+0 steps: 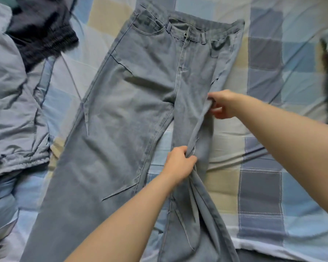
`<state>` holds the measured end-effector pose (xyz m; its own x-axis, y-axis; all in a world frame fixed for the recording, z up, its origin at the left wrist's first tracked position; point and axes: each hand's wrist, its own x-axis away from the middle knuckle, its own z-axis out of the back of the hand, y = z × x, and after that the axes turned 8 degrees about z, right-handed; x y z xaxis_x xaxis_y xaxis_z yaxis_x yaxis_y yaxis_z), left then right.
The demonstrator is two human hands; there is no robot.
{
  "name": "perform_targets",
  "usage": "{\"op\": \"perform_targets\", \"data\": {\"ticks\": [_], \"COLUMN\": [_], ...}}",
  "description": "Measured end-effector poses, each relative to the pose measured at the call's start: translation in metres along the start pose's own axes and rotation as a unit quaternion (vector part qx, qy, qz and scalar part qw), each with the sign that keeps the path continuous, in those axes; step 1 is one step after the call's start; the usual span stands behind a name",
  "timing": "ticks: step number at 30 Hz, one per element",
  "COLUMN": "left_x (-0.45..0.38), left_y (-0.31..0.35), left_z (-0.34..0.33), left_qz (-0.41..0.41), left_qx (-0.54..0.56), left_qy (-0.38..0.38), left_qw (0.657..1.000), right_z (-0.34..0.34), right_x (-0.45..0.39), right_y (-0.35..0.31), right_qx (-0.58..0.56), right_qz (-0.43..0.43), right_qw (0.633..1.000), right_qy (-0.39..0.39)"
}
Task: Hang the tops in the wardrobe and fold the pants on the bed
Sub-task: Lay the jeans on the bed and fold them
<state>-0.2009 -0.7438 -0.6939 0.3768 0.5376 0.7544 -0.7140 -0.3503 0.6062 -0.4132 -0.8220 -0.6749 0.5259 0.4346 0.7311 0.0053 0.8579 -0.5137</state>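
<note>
Here your left hand [180, 163] and right hand [222, 104] both pinch a bunched fold of the jeans [140, 110], spread mid-frame on the checked quilt [263, 63].

Single head-worn wide-angle view, looking steeply down, close over checked blue-and-beige patchwork bedcover [261, 53]; bare forearms enter from bottom and right edges.
</note>
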Motion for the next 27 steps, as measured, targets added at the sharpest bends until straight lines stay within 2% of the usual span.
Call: {"op": "perform_targets", "data": {"ticks": [3,5,7,9,11,14,16,19,22,24,27], "left_x": [-0.007,-0.016,-0.026,-0.034,-0.04,-0.045,-0.048,-0.059,-0.078,-0.095,-0.118], "left_y": [-0.002,-0.004,-0.01,-0.026,-0.05,-0.085,-0.096,-0.09,-0.067,-0.057,-0.056], "left_z": [0.046,0.085,0.126,0.165,0.198,0.224,0.226,0.224,0.217,0.215,0.223], "left_qz": [0.008,0.017,0.039,0.06,0.073,0.139,0.161,0.119,0.07,0.038,0.007], "left_qx": [0.07,0.121,0.158,0.129,0.056,0.008,0.013,0.056,0.098,0.082,0.063], "left_qy": [-0.02,-0.009,0.013,0.048,0.081,0.077,0.072,0.114,0.132,0.171,0.233], "left_qw": [0.997,0.992,0.987,0.989,0.992,0.987,0.984,0.985,0.984,0.981,0.97], "right_z": [-0.003,-0.023,-0.05,-0.08,-0.112,-0.16,-0.173,-0.169,-0.159,-0.161,-0.168], "right_x": [-0.018,-0.023,-0.027,-0.027,-0.028,-0.041,-0.053,-0.07,-0.085,-0.094,-0.104], "right_y": [-0.02,-0.044,-0.074,-0.102,-0.12,-0.127,-0.127,-0.146,-0.168,-0.18,-0.186], "right_qx": [0.053,0.07,0.142,0.169,0.17,0.332,0.46,0.504,0.556,0.595,0.624], "right_qz": [0.028,0.093,0.187,0.259,0.298,0.333,0.337,0.398,0.426,0.436,0.431], "right_qw": [0.997,0.99,0.966,0.948,0.939,0.877,0.817,0.766,0.714,0.675,0.652], "right_qy": [0.04,0.074,0.106,0.077,-0.01,-0.095,-0.08,-0.006,0.004,-0.004,0.021]}}
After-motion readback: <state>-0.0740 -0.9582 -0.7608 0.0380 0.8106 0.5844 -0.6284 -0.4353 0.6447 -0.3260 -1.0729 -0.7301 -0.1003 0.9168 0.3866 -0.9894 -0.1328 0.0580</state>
